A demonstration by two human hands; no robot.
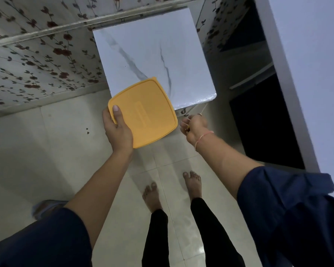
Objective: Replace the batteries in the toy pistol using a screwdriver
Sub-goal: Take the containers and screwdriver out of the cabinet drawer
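1. Far left: wall (37, 51) with a red flower pattern, meeting a pale tiled floor (46, 151). A blurred pale object lies on the floor at lower left, partly behind the left sleeve; cannot tell what it is.
2. Left sleeve (37, 237): dark blue, pushed up past the elbow; forearm bare.
3. Left hand (117, 130): grip pinching the near-left corner of a yellow square lid (145, 112), thumb on top, fingers hidden beneath. Whether a box hangs under the lid cannot be told from this angle.
4. Lid is held in the air, roughly level, its far corner overlapping the near edge of the table (152, 54) in view. Table top is white with grey marble streaks; its far edge is close to the flowered wall.
5. Below centre: two bare feet (172, 189) on the tiles, black trouser legs above them.
6. Right hand (194, 128): just right of the lid, not touching it, near the table's near-right corner. Grip curled closed around something thin and yellowish; a slim pale rod sticks up out of the fist. Blurred, so what it is cannot be told. A pink thread band sits on the wrist.
7. Right sleeve (287, 209): dark blue, bunched at the elbow.
8. Far right: dark doorway (258, 122) with a white frame.
9. Toy pistol, batteries: not visible anywhere in view.
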